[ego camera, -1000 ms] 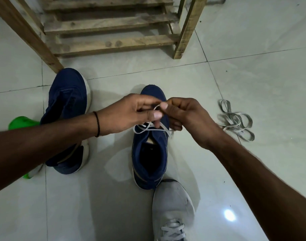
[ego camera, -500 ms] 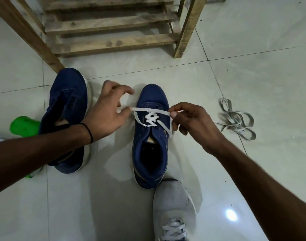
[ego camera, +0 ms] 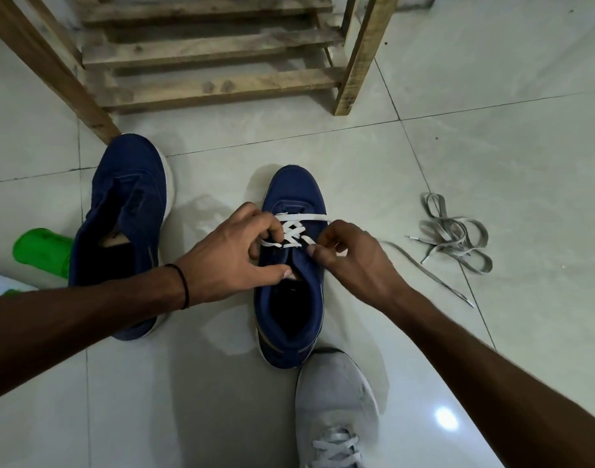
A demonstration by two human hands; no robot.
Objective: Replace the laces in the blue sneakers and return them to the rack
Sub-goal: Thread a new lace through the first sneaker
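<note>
1. On the floor before the rack (ego camera: 205,86), our unlaced sneaker (ego camera: 120,204) waits at left; the middle sneaker (ego camera: 289,319) is half laced.
2. Our left hand (ego camera: 228,265) and right hand (ego camera: 353,261), pulled wide apart a moment ago, have closed back over its eyelets.
3. Both sets of fingers (ego camera: 323,255) pinch the white lace (ego camera: 294,233); we judge that row is tight and the next crossing is due.

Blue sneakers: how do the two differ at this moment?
The centre sneaker has a white lace crossed through its front eyelets; the left sneaker shows no lace. The centre sneaker stands upright; the left sneaker leans, with its white sole edge showing. The left hand and right hand work at the centre sneaker; no hand is on the left sneaker. Both are dark blue and on the floor, off the rack.
</note>
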